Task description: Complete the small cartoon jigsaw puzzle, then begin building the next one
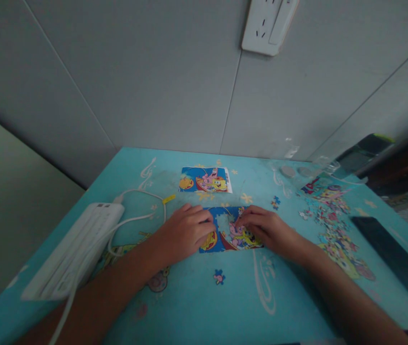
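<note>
Both hands on the half-built puzzle (pixel 230 230) at table centre

Left hand (pixel 184 232) lies flat, fingers loosely curled, pressing the puzzle's left edge, holding nothing; right hand (pixel 270 229) rests on the right side with fingertips (pixel 241 221) pinched at a piece in the middle, can't tell if it grips it. Reference picture (pixel 205 179) lies just beyond the puzzle, loose pieces (pixel 333 230) heaped to the right, one stray piece (pixel 219 276) nearer the body. Power strip (pixel 76 249) with cable sits far left on the blue tablecloth (pixel 196 306), dark phone (pixel 390 254) far right
</note>
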`<act>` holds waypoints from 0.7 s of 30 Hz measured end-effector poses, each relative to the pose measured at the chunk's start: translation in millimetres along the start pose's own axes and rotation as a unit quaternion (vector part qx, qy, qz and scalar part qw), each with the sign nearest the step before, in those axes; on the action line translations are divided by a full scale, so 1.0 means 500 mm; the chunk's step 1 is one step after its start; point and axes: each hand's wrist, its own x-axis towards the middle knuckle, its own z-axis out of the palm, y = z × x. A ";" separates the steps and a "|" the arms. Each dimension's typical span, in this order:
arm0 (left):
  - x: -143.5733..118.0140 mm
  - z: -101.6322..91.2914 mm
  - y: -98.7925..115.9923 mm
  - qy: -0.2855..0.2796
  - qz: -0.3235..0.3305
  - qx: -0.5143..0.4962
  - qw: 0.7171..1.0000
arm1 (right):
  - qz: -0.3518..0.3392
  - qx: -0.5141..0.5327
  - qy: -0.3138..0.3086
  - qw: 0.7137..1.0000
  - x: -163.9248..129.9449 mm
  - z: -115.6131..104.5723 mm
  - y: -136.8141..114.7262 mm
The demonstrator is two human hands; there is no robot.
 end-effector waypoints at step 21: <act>-0.001 -0.002 -0.001 -0.008 -0.003 0.003 1.000 | 0.060 -0.130 0.026 0.989 -0.005 -0.002 0.006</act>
